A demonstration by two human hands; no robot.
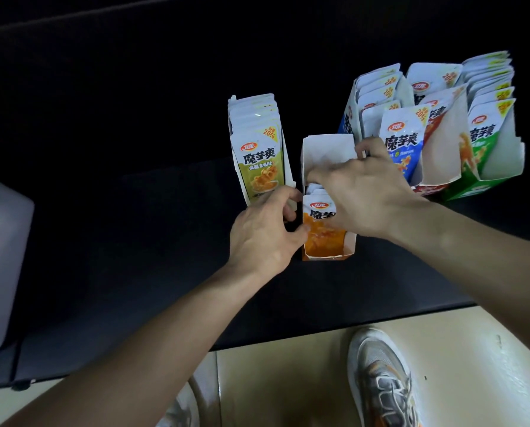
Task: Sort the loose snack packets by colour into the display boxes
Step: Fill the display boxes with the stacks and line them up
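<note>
An orange display box (349, 246) stands on the dark table in front of me, with several orange packets (319, 223) at its near end. My left hand (263, 232) grips the box's left side, thumb against the front packet. My right hand (368, 195) reaches over the box from the right, its fingers curled down onto the packets' tops. To the left stands a box of yellow-green packets (259, 158). To the right stand a blue box (402, 143), a red box (439, 134) and a green box (488, 140), each holding packets.
The dark table (134, 241) ends at a near edge above a pale tiled floor (288, 380), where my shoes (380, 380) show. A grey object (2, 257) lies at the far left of the table.
</note>
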